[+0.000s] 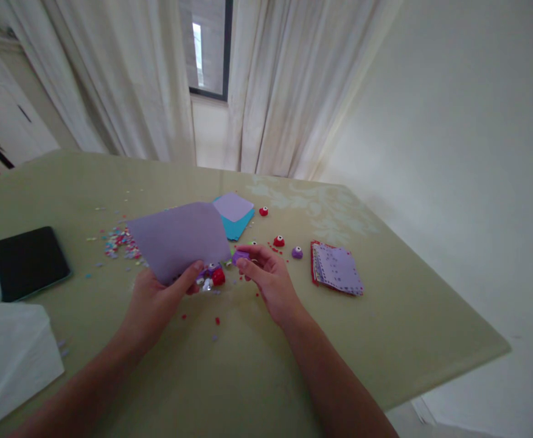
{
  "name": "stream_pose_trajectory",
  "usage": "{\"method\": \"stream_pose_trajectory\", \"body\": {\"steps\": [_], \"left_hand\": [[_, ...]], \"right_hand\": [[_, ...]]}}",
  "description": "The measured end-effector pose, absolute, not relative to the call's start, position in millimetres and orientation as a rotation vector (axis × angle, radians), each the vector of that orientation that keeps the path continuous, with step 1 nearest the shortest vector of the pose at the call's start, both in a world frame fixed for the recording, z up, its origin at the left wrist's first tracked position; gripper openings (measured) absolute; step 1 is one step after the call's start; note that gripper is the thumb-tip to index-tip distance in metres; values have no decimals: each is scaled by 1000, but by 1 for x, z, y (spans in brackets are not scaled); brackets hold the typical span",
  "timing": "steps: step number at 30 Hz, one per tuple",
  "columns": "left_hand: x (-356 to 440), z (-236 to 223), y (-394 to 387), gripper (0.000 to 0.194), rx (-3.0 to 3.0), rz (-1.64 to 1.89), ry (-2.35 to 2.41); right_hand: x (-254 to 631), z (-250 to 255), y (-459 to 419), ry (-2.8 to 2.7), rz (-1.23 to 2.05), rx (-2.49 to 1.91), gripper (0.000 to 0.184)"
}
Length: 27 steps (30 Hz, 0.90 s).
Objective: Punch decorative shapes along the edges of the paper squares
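My left hand (163, 299) grips a purple sheet of paper (182, 237) by its lower edge, thumb on top, and holds it up off the table. In my right hand (269, 277), thumb and fingers are closed on a small purple craft punch (239, 257), close to the sheet's lower right corner. I cannot tell whether the punch touches the paper. Below the sheet lie a red punch (218, 277) and several others, partly hidden. Further right sit another red punch (278, 241) and a second purple punch (297, 252).
Purple and blue paper squares (233, 216) lie behind the sheet. A stack of punched paper (339, 269) is at the right. Confetti (123, 242) is heaped at the left, near a black tablet (30, 263). A white sheet (13, 359) lies at the near left.
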State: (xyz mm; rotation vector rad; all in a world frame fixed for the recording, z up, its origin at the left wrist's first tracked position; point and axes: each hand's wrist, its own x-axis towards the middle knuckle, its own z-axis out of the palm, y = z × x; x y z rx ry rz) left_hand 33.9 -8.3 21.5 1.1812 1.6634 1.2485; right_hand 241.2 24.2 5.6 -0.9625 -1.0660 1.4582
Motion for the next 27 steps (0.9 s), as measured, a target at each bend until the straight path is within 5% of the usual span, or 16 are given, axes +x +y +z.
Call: {"method": "stream_pose_trajectory", "body": {"steps": [27], "left_hand": [[36, 19, -7, 39, 1210, 1212, 1635]], "right_hand": [[240, 8, 23, -979, 1420, -928, 42]]}}
